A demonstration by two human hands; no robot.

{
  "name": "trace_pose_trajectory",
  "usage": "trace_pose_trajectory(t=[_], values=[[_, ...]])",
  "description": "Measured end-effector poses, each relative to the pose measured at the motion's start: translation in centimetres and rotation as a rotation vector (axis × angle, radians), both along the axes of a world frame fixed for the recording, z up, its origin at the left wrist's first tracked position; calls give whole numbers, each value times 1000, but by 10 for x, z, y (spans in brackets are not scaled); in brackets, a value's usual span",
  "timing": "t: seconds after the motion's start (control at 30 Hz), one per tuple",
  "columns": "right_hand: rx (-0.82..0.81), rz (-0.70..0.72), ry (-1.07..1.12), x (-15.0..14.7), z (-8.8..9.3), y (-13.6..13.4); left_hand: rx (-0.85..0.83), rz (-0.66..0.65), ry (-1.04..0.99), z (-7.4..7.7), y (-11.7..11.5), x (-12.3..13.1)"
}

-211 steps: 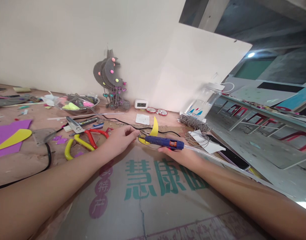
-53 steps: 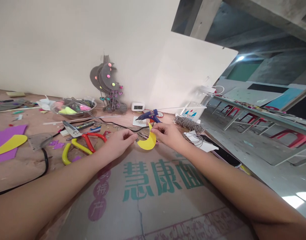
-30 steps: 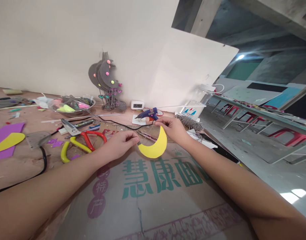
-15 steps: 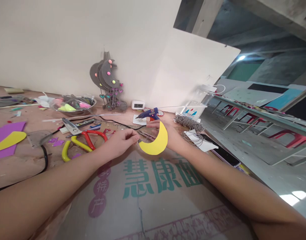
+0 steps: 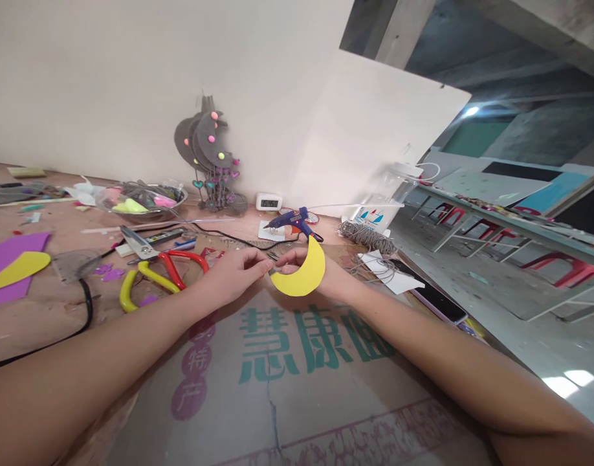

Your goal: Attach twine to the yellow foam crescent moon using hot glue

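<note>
Plainly, the yellow crescent (image 5: 304, 281) looks light and thin, likely stiff enough to hold its curve but easy to crease, so its broad middle seems the surest place to take hold. It is above the printed cardboard (image 5: 219, 401), by its far edge. The left hand (image 5: 235, 272) pinches its grey-ended tip between thumb and forefinger; the right hand (image 5: 333, 279) is partly hidden behind it, fingers curled, and I cannot tell whether they grip anything. Near the back edge of the tabletop (image 5: 30, 323) are one blue glue gun (image 5: 290, 219), one digital clock (image 5: 268, 202) and one metal bowl (image 5: 182, 197); near the right edge, one phone (image 5: 442, 303); toward the left, one pair of scissors (image 5: 142, 246) and one purple sheet (image 5: 10, 247).
</note>
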State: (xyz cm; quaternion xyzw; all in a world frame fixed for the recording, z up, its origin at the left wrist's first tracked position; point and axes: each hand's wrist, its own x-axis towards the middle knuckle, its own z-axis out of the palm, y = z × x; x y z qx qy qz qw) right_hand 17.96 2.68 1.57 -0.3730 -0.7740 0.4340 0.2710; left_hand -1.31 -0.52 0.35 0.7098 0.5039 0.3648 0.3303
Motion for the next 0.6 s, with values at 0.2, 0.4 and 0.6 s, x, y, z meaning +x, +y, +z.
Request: trace_pose_trajectory(t=[0.2,0.4,0.6], values=[[65,-35,-27,-2,-7,1,20,1,121,3,-1,1],[75,-93,-45,-6,-7,-2,27,-25,143,5,-1,0],[75,-88,-38,-5,-9,0,9,-28,96,4,-1,0]])
